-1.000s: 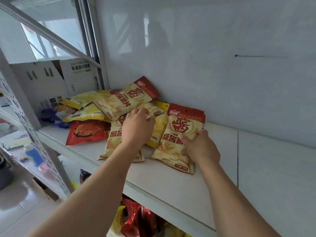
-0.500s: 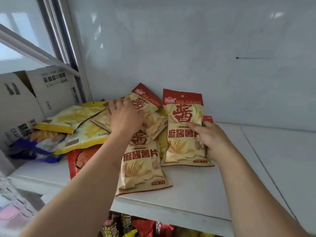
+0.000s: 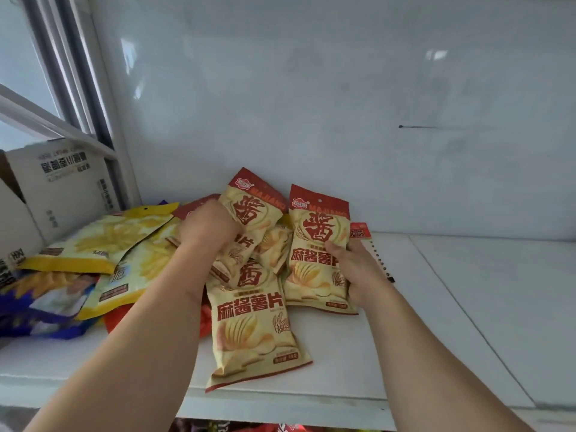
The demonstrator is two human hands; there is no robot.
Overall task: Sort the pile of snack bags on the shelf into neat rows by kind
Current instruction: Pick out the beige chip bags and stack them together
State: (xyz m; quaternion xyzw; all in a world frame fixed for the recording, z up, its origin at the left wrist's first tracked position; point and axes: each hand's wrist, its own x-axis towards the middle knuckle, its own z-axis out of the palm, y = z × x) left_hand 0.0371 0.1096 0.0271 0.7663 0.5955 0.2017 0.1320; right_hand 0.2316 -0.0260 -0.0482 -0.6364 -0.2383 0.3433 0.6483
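Observation:
A pile of snack bags lies on the white shelf (image 3: pixel 436 338). My right hand (image 3: pixel 358 269) grips a tan and red chip bag (image 3: pixel 318 244) by its right edge, holding it upright on the shelf. My left hand (image 3: pixel 208 227) is closed on another tan and red chip bag (image 3: pixel 252 210) at the top of the pile. A third bag of the same kind (image 3: pixel 252 322) lies flat at the shelf's front, between my arms. Yellow bags (image 3: pixel 103 241) are stacked at the left, with a red bag (image 3: pixel 118 318) partly hidden under them.
Blue and purple bags (image 3: pixel 46 307) lie at the far left. Behind them stands an open white cardboard box (image 3: pixel 62 182). A white wall (image 3: pixel 343 104) closes the back. The shelf's right half is bare board. More bags show on the shelf below (image 3: pixel 249 427).
The view has moved closer. My right hand has stood its bag up straighter near the wall. My left hand has closed on the top bag of the pile and shifted it slightly.

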